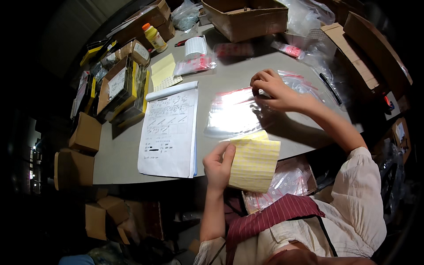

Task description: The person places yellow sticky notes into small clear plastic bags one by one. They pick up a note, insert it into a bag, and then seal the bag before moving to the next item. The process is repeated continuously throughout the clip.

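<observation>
My left hand (219, 164) is closed on a few yellow sheets (255, 165) with rows of small printed labels, thumb on top. It holds them at the table's near edge. Clear zip bags (234, 112) with red seal strips lie flat in front of it, shining under the light. My right hand (274, 92) is at their upper right corner, with fingers curled and pinching the edge of the top bag. How many bags lie there I cannot tell. A notepad (168, 128) with a handwritten page lies to the left of the bags.
More zip bags (298, 81) and a black pen (330, 88) are at the right. Behind stand a cardboard box (247, 22), a yellow bottle with an orange cap (154, 38) and a label roll (195, 45). Black-and-yellow boxes (121, 88) crowd the left. An open box of bags (282, 183) sits below the near edge.
</observation>
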Demonstrator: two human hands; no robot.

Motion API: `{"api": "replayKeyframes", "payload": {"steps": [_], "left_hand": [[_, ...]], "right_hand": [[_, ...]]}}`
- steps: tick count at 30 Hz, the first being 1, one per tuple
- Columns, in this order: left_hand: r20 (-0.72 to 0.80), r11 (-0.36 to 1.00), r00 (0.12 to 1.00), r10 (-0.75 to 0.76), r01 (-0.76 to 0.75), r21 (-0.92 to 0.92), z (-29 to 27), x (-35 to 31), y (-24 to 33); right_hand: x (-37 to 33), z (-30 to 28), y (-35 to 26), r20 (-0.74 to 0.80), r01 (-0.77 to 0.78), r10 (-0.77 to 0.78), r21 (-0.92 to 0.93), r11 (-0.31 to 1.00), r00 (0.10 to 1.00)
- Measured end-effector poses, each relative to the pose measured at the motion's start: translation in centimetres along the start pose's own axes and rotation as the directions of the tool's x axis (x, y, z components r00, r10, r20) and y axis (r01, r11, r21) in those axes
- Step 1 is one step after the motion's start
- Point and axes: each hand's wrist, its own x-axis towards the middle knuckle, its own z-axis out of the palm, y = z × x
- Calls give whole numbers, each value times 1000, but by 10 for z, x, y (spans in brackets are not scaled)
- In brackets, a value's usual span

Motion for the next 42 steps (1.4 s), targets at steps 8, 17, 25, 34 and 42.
{"api": "replayKeyframes", "payload": {"steps": [8,17,25,34,42], "left_hand": [[15,999,999,51,-51,2,-1,-2,2],[3,953,959,284,-283,107,-11,-15,-14],[277,772,822,497,-565,291,7,-8,22],[441,609,669,599,-737,293,37,-1,54],[435,738,803,407,-570,361,56,-1,46]], "right_hand": [[-2,25,22,29,58,-51,-363,930,998],[-2,-8,30,4,-324,325,-35,945,946],[-45,-44,-81,242,-54,-92,536,842,966],[-75,-59,-103,209,-52,-22,344,937,978],[-106,-38,-98,-61,9,-5,52,999,998]]}}
